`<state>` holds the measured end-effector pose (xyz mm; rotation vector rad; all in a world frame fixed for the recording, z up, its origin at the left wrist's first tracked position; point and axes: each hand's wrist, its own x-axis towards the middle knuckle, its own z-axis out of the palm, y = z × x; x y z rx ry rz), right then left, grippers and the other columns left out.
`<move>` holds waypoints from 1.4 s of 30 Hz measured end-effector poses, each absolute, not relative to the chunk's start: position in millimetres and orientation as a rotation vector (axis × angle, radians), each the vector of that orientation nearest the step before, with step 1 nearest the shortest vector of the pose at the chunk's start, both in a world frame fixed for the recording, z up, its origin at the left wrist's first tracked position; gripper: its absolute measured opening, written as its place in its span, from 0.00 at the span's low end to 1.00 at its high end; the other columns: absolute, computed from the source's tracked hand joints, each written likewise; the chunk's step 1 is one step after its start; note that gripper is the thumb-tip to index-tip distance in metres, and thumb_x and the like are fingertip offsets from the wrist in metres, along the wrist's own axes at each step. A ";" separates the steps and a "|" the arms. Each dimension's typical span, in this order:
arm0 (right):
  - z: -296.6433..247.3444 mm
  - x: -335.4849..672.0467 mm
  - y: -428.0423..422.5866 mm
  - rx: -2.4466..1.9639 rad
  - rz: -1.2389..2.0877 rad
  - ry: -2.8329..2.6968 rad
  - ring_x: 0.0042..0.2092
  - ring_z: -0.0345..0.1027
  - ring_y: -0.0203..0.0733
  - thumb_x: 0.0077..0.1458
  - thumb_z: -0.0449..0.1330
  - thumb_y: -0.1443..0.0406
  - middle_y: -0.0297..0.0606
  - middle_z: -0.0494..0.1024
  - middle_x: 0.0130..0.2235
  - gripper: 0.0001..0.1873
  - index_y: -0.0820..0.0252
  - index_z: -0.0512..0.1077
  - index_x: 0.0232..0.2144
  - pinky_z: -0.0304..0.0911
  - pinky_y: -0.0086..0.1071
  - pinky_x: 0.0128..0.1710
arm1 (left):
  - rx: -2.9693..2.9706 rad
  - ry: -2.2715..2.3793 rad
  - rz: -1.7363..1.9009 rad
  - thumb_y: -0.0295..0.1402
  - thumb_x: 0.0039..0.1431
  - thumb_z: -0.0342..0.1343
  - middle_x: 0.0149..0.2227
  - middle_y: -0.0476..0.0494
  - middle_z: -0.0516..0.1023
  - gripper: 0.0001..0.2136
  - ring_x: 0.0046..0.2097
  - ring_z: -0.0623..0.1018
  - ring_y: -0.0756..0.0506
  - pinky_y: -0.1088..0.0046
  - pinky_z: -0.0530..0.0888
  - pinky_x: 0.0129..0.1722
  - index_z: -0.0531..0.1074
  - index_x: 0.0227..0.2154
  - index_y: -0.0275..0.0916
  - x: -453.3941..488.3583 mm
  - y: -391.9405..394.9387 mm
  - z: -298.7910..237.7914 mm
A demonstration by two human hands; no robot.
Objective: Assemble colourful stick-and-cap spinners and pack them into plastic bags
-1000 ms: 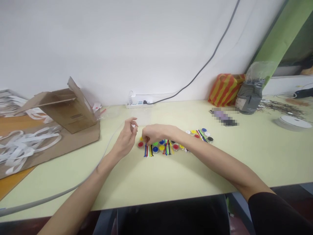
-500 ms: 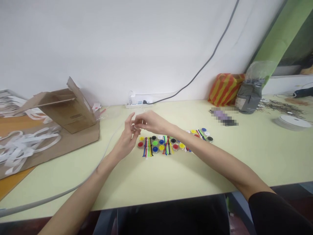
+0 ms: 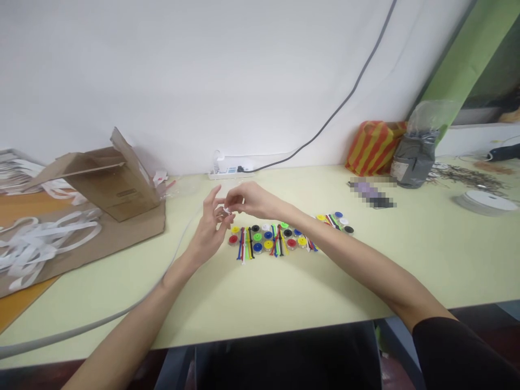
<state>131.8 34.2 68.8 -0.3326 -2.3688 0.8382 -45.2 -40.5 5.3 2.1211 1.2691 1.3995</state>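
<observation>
My left hand and my right hand meet above the pale green table. Their fingertips pinch one small white piece between them, too small to name. Just below and to the right lies a cluster of small round discs in red, yellow, blue, green, black and white. Thin coloured sticks lie among them. A second, smaller group of discs lies further right.
A torn cardboard box and white straps lie at the left. A power strip sits by the wall. A grey cable crosses the table's front left. At the right are a striped bag, a grey bag and a tape roll.
My right hand lifted from the coloured discs up and left to meet my left hand. Both now pinch the small white piece together.
</observation>
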 end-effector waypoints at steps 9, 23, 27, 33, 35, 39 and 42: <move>75.6 130.2 20.9 -0.382 0.513 -2.735 0.31 0.66 0.34 0.57 0.62 0.78 0.37 0.77 0.30 0.07 0.67 0.78 0.31 0.55 0.27 0.32 | 2.218 1.444 1.701 0.40 0.70 0.46 0.50 0.38 0.70 0.24 0.42 0.74 0.45 0.60 0.74 0.45 0.50 0.66 0.45 -57.4 -35.8 12.5; 45.3 108.5 -4.5 -0.303 0.357 -3.099 0.25 0.58 0.35 0.54 0.60 0.73 0.35 0.76 0.31 0.06 0.62 0.76 0.31 0.49 0.29 0.26 | 2.260 1.553 1.644 0.36 0.69 0.47 0.47 0.40 0.69 0.22 0.42 0.72 0.46 0.65 0.71 0.41 0.54 0.63 0.45 -57.1 -36.4 14.2; 44.5 109.4 -1.8 -0.294 0.343 -3.128 0.25 0.59 0.35 0.54 0.61 0.72 0.36 0.76 0.31 0.04 0.62 0.76 0.31 0.49 0.30 0.25 | 2.280 1.567 1.610 0.35 0.69 0.47 0.47 0.40 0.69 0.22 0.43 0.72 0.46 0.65 0.71 0.42 0.53 0.63 0.44 -55.5 -37.5 15.1; 47.2 112.9 -0.8 -0.314 0.419 -3.136 0.26 0.62 0.35 0.54 0.61 0.72 0.35 0.77 0.32 0.04 0.61 0.76 0.31 0.51 0.29 0.25 | 2.310 1.576 1.571 0.35 0.69 0.46 0.46 0.40 0.70 0.21 0.43 0.72 0.45 0.65 0.72 0.41 0.54 0.62 0.44 -53.8 -38.4 16.0; 48.8 113.6 -1.3 -0.324 0.431 -3.141 0.26 0.62 0.35 0.54 0.61 0.72 0.35 0.77 0.31 0.04 0.61 0.76 0.31 0.51 0.29 0.25 | 2.312 1.572 1.566 0.35 0.69 0.46 0.46 0.40 0.70 0.21 0.44 0.72 0.45 0.65 0.72 0.42 0.54 0.62 0.44 -53.9 -38.0 15.7; 49.6 113.0 -1.3 -0.286 0.412 -3.108 0.26 0.60 0.35 0.54 0.60 0.73 0.35 0.76 0.31 0.05 0.61 0.76 0.30 0.50 0.30 0.25 | 2.306 1.578 1.554 0.35 0.69 0.46 0.46 0.40 0.70 0.21 0.44 0.72 0.45 0.65 0.71 0.42 0.54 0.62 0.44 -54.1 -37.6 15.1; 48.2 112.1 -1.1 -0.268 0.414 -3.081 0.26 0.59 0.35 0.54 0.60 0.73 0.34 0.75 0.31 0.05 0.61 0.76 0.31 0.49 0.30 0.26 | 2.302 1.584 1.553 0.34 0.69 0.46 0.47 0.40 0.70 0.21 0.44 0.72 0.45 0.65 0.71 0.42 0.54 0.62 0.43 -54.0 -37.4 14.8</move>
